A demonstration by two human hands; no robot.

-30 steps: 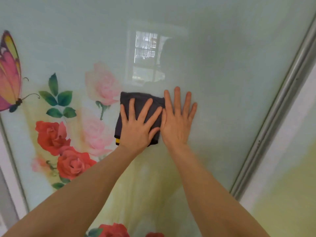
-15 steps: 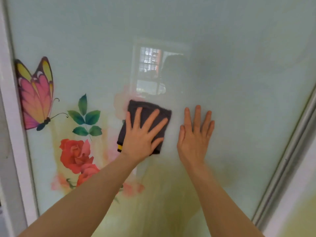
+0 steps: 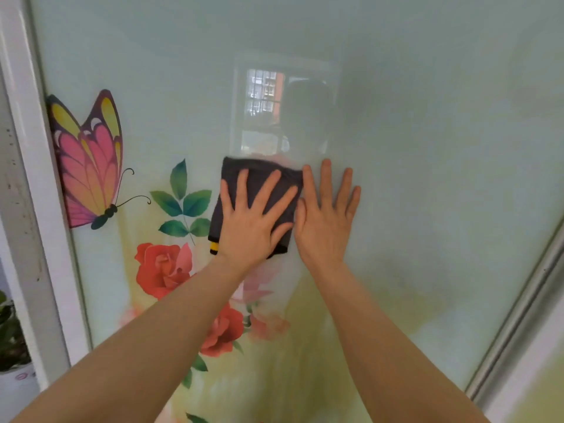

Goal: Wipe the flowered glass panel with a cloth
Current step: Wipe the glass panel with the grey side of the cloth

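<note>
From the head camera, the left hand [image 3: 254, 219] lies flat with its fingers spread, pressing a folded dark grey cloth [image 3: 259, 178] against the flowered glass panel [image 3: 427, 148]. The hand covers most of the cloth, so only its top edge, left side and a bottom corner with a small yellow tag show; how it is folded cannot be made out. The right hand [image 3: 325, 221] rests flat on the bare glass just beside the cloth, fingers straight and slightly apart, its thumb touching or nearly touching the cloth's right edge.

The cloth sits mid-panel, just right of printed green leaves [image 3: 183, 203] and above red roses [image 3: 161, 267]. A pink rose behind the cloth and forearms is mostly hidden, and the flowers lower down are blurred. A pink and yellow butterfly [image 3: 88, 166] is printed by the white frame [image 3: 33, 178] on the left. A metal rail [image 3: 518, 315] borders the panel at the right. A window reflection [image 3: 265, 108] above the cloth is hazy. A potted plant [image 3: 12, 346] is cut off at the lower left edge.
</note>
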